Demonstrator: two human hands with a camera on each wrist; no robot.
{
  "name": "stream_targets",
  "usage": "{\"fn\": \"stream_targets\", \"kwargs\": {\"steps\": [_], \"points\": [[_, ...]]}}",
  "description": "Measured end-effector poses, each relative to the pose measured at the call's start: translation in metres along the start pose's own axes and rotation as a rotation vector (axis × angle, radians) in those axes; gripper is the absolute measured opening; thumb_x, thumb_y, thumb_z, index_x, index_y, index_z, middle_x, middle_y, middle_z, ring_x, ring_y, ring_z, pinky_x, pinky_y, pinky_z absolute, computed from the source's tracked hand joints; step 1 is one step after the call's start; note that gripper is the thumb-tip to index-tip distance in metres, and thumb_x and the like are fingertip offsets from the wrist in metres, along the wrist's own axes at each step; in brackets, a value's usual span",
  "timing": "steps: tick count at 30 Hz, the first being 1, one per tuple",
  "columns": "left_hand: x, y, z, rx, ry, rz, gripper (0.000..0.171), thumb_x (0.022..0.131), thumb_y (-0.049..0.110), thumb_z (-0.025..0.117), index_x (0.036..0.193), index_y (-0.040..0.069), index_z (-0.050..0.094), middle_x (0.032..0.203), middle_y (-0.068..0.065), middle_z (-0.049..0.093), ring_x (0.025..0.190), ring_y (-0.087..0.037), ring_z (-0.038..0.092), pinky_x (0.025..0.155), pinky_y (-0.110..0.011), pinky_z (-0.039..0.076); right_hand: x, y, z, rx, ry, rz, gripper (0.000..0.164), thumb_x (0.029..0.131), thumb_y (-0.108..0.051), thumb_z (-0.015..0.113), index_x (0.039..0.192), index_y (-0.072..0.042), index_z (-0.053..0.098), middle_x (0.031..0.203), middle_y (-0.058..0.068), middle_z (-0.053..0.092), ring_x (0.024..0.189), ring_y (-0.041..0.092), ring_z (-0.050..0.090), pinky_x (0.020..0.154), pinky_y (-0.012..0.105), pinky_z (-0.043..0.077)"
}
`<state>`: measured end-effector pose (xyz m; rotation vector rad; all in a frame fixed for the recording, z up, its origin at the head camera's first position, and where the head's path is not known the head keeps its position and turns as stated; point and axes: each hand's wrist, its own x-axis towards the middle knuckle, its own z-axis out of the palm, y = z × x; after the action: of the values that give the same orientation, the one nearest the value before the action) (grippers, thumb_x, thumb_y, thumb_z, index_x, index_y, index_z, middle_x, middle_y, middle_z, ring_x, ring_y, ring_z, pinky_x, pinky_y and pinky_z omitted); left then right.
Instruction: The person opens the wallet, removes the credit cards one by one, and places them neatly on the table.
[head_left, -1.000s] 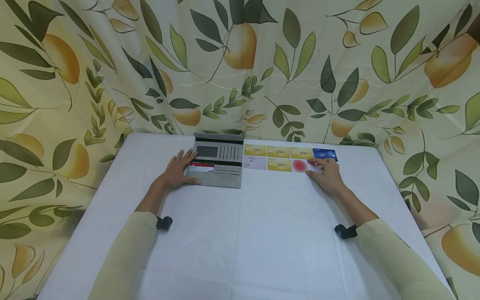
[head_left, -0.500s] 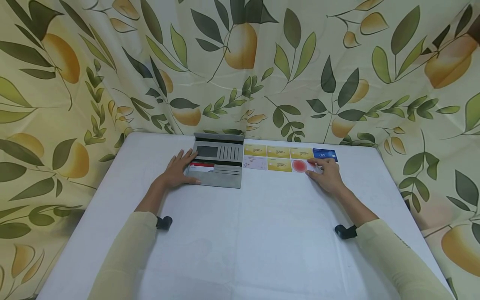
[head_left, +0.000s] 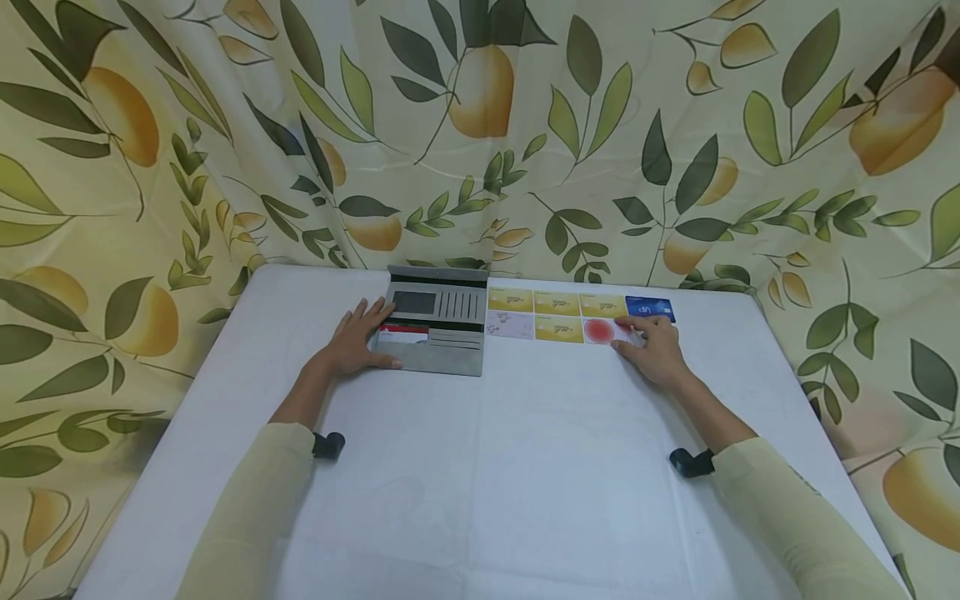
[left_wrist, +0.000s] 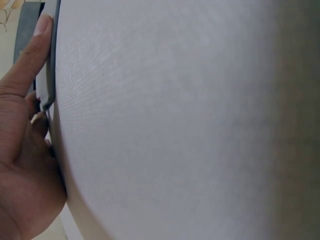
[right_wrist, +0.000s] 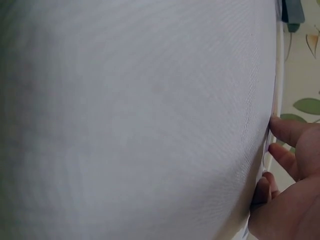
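Note:
A grey wallet lies unfolded at the back of the table, with slots and a dark window, and a red-and-white card sits in one slot. My left hand rests spread on its left edge, the thumb straight along the lower flap. To the right, several cards lie flat in two rows. My right hand holds a white card with a red circle by its long edges, between thumb and fingertip. In the right wrist view the other fingers look curled; the card is barely visible there.
Yellow cards fill most of the rows, with a pale patterned card at lower left and a blue card at upper right. White cloth covers the table. A leaf-and-fruit curtain hangs behind its back edge.

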<state>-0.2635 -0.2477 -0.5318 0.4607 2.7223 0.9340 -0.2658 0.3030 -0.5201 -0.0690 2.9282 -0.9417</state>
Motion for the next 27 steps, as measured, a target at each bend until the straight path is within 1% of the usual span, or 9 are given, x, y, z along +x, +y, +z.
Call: {"fn": "stream_targets", "kwargs": {"steps": [3, 8, 14, 18, 22, 27], "points": [[-0.001, 0.002, -0.001, -0.004, 0.0, 0.004, 0.117, 0.08, 0.051, 0.088, 0.169, 0.012, 0.022, 0.176, -0.013, 0.006, 0.16, -0.038, -0.012, 0.126, -0.053, -0.011, 0.0002, -0.0006, -0.0001, 0.003, 0.001, 0.003, 0.052, 0.102, -0.022, 0.07, 0.149, -0.005, 0.057, 0.14, 0.032, 0.035, 0.127, 0.05, 0.039, 0.098, 0.063, 0.045], [0.0006, -0.0002, -0.0005, 0.01, -0.007, -0.007, 0.116, 0.081, 0.052, 0.087, 0.17, 0.015, 0.021, 0.177, -0.01, 0.004, 0.16, -0.034, -0.013, 0.127, -0.05, -0.012, -0.0004, -0.002, -0.0004, 0.005, 0.003, 0.008, 0.052, 0.102, -0.022, 0.07, 0.149, -0.005, 0.057, 0.14, 0.032, 0.036, 0.127, 0.05, 0.039, 0.099, 0.064, 0.046], [0.0025, -0.0019, 0.0004, 0.008, -0.006, -0.01, 0.117, 0.08, 0.052, 0.087, 0.169, 0.015, 0.022, 0.177, -0.01, 0.005, 0.16, -0.035, -0.012, 0.127, -0.051, -0.011, -0.0009, -0.0029, -0.0004, 0.008, 0.0, 0.015, 0.052, 0.102, -0.023, 0.07, 0.15, -0.005, 0.056, 0.141, 0.032, 0.035, 0.127, 0.05, 0.039, 0.1, 0.064, 0.046], [0.0008, -0.0006, 0.0008, 0.014, -0.009, -0.008, 0.117, 0.08, 0.054, 0.086, 0.17, 0.015, 0.021, 0.177, -0.01, 0.005, 0.16, -0.035, -0.013, 0.127, -0.051, -0.011, -0.0006, -0.0025, -0.0003, 0.011, -0.002, 0.011, 0.052, 0.102, -0.023, 0.07, 0.15, -0.005, 0.057, 0.141, 0.032, 0.035, 0.127, 0.05, 0.039, 0.1, 0.064, 0.046], [-0.0011, 0.0036, -0.0006, 0.004, -0.005, -0.002, 0.116, 0.081, 0.05, 0.087, 0.169, 0.012, 0.022, 0.176, -0.014, 0.006, 0.16, -0.039, -0.012, 0.127, -0.054, -0.011, -0.0005, -0.0016, 0.0001, 0.01, -0.003, 0.008, 0.052, 0.102, -0.023, 0.07, 0.15, -0.005, 0.057, 0.141, 0.032, 0.035, 0.127, 0.05, 0.039, 0.1, 0.064, 0.046], [-0.0019, 0.0078, -0.0026, 0.015, -0.012, -0.025, 0.114, 0.082, 0.044, 0.089, 0.169, 0.012, 0.022, 0.176, -0.013, 0.006, 0.16, -0.038, -0.012, 0.127, -0.053, -0.011, -0.0006, -0.0011, 0.0007, 0.009, -0.003, 0.007, 0.053, 0.103, -0.024, 0.07, 0.15, -0.006, 0.056, 0.14, 0.031, 0.035, 0.126, 0.049, 0.039, 0.099, 0.062, 0.046]]}}
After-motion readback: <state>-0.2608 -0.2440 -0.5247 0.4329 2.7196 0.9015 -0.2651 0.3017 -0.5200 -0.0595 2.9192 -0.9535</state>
